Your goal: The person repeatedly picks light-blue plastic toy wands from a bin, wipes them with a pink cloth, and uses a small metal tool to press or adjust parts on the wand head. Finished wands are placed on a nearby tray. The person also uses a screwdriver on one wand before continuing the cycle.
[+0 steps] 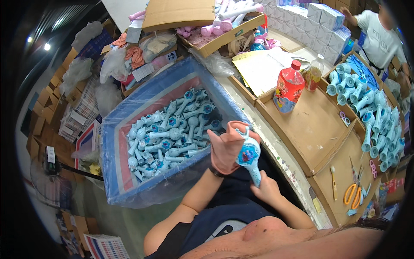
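In front of my body is a light-blue toy wand [249, 155], its round head upward and a small coloured picture set in the middle. My right hand [267, 190] is closed round the lower end of its handle. A pinkish-orange cloth [228, 149] covers my left hand [220, 166] and bunches up against the back and side of the wand's head. Under the cloth the fingers are hidden, but the hand appears to grip it. To the left, many similar wands [172, 134] lie heaped in a large blue bin [113, 172] lined with clear plastic.
On the bench at right stand a red-capped bottle [289, 88] and a clear bottle [314, 75]. Blue handle parts [375, 116] fill the far right. Orange scissors [352, 194] and a brush [333, 183] lie nearer. Another person [379, 39] is at the upper right.
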`<action>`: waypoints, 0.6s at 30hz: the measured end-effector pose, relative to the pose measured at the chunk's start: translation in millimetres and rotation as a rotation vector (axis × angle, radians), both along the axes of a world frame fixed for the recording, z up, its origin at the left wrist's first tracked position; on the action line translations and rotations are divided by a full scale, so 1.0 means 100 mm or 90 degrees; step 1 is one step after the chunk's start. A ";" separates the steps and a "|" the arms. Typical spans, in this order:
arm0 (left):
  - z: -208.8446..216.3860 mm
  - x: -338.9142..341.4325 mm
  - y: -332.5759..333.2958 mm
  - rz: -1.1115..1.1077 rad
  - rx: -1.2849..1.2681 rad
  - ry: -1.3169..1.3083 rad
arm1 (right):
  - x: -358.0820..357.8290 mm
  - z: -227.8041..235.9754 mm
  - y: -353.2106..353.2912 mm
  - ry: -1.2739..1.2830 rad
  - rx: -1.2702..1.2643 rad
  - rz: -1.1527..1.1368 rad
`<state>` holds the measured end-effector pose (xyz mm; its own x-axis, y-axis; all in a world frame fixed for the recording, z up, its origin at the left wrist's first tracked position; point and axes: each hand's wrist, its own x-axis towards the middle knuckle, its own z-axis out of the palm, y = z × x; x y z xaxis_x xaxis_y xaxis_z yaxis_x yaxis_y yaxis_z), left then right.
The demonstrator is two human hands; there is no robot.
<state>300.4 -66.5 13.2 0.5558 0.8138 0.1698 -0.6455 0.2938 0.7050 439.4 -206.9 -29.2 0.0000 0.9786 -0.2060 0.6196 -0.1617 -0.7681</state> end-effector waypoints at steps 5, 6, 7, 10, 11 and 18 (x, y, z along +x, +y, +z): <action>0.43 -0.28 -0.04 0.057 0.162 0.217 | -0.02 -0.12 0.05 0.531 -0.200 0.349; 0.44 -0.31 0.00 0.000 0.210 0.136 | -0.04 -0.13 0.09 0.567 -0.222 0.393; 0.45 -0.35 0.07 -0.066 0.186 0.125 | -0.07 -0.15 0.13 0.561 -0.219 0.305; 0.41 -0.33 0.18 0.069 0.375 0.380 | -0.25 -0.17 0.34 0.226 -0.009 0.037; 0.38 -0.29 0.14 0.138 0.349 0.379 | -0.28 -0.17 0.40 0.126 0.028 0.006; 0.07 -0.02 0.03 -0.173 -0.116 -0.233 | -0.52 -0.05 0.30 -0.055 0.046 -0.104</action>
<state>298.7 -63.5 19.8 0.6828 0.6823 0.2611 -0.7239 0.5836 0.3680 387.2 -176.7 -33.8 0.1744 0.9763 -0.1281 0.6539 -0.2121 -0.7263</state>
